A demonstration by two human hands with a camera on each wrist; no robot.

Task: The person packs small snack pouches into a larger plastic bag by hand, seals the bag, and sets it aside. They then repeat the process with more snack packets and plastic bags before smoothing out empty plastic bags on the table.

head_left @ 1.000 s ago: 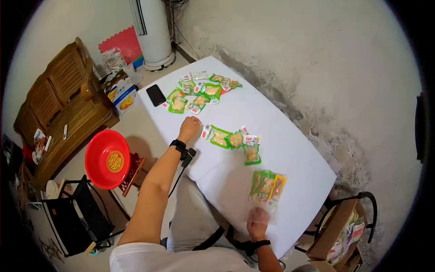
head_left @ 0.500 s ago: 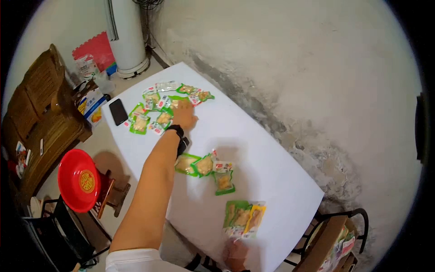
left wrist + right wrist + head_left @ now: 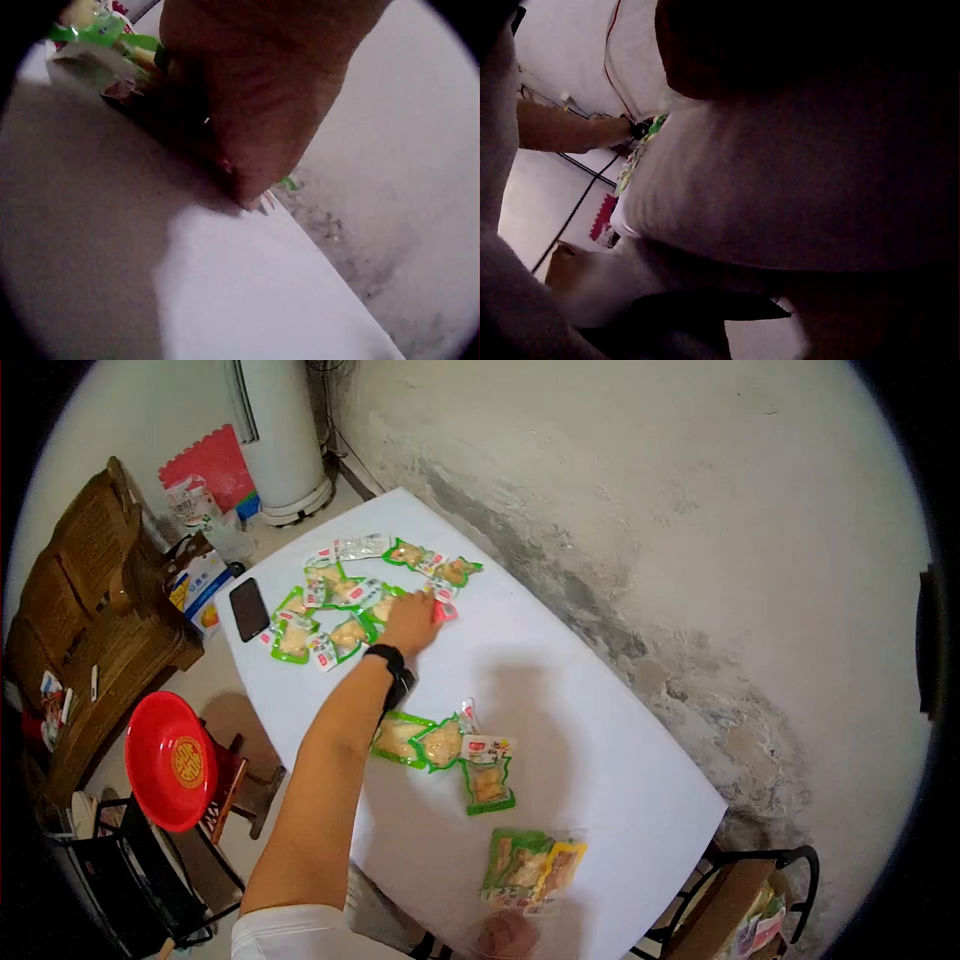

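Observation:
My left hand reaches to the far part of the white table. Its fingers are bent down on a food packet with a red-pink label, pinching its edge; in the dark left wrist view the hand hides most of it. Several green-edged packets of pale food lie round it. My right hand, blurred at the near edge, is by the clear end of a bag holding green and yellow packets. The right hand is a dark shape in its wrist view, and I cannot tell its grip.
Mid-table lies a short row of packets. A black phone rests at the left edge. Left of the table are a red basin on a stand and a wooden bench. A cardboard box stands at the near right.
My left hand has gone from beside the middle row out to the far packets, where the red-pink label now shows at its fingers. The view has shifted; my right hand stays by the bag.

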